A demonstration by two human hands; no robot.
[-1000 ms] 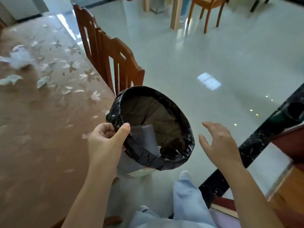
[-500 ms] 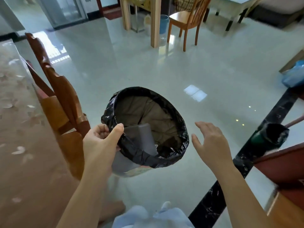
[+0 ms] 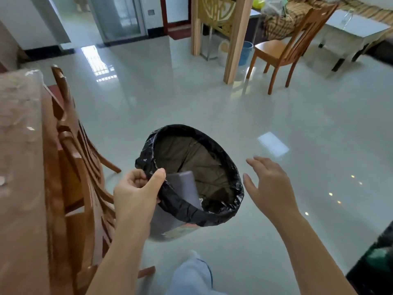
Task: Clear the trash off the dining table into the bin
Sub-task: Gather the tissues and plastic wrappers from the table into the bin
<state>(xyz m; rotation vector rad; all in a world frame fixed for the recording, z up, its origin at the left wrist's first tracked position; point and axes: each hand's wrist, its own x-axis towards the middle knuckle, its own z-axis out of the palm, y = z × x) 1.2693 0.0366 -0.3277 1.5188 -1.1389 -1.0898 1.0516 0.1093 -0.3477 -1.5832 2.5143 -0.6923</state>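
A round bin (image 3: 170,222) lined with a black plastic bag (image 3: 212,216) hangs above the floor in front of me. My left hand (image 3: 136,192) grips its near-left rim, thumb over the bag's edge. The bag's inside looks dark and holds no trash that I can make out. My right hand (image 3: 270,186) hovers just right of the bin with fingers spread, holding nothing. The dining table (image 3: 19,167), under a brown flowered cover, fills the left edge; only small pale scraps (image 3: 30,128) show on it.
Two wooden chairs (image 3: 78,158) stand pushed against the table's right side, close to my left arm. Glossy tiled floor (image 3: 191,99) stretches ahead. A wooden post (image 3: 236,39), a blue bucket (image 3: 244,52) and another chair (image 3: 276,50) stand far ahead. My light-trousered leg (image 3: 191,273) is below.
The view has swung right and up, away from the table with its white paper scraps, toward the open room. The bin stays in my left hand; my right hand stays open beside it.
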